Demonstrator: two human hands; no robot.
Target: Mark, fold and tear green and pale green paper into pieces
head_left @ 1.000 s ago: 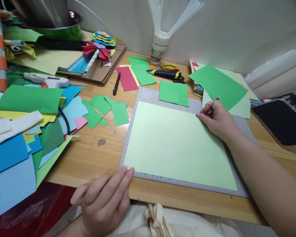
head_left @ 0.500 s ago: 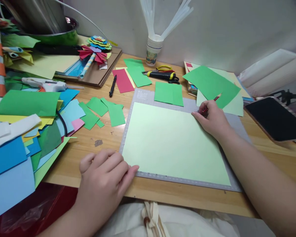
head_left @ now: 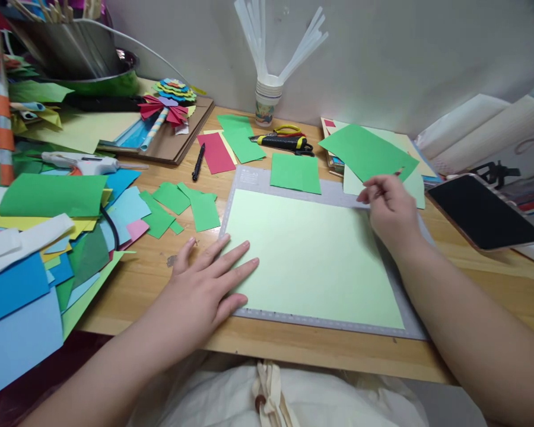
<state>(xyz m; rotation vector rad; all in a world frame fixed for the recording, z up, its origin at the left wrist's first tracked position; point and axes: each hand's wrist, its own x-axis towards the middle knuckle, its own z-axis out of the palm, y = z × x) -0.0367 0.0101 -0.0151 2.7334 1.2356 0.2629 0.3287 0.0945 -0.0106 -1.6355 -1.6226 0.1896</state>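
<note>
A pale green sheet of paper point(head_left: 311, 261) lies flat on a grey cutting mat point(head_left: 329, 328). Spread across the sheet's left edge, my left hand point(head_left: 209, 281) has its fingers apart and holds nothing. Above the sheet's upper right corner, my right hand point(head_left: 391, 210) is closed around a pencil point(head_left: 399, 171), whose upper end shows behind the knuckles; the rest is mostly hidden. A folded green paper piece point(head_left: 296, 173) rests on the mat's top edge.
Green scraps point(head_left: 204, 207), a black pen point(head_left: 199, 162) and a red card point(head_left: 216, 153) lie left of the mat. Behind it are a utility knife point(head_left: 280, 142) and paper cups point(head_left: 267, 101) with straws. A phone point(head_left: 485, 210) sits at right, a paper pile point(head_left: 22, 296) at left.
My left hand has opened from a loose curl and laid its fingers flat on the sheet's left edge. My right hand has lifted slightly off the sheet's corner, still with the pencil.
</note>
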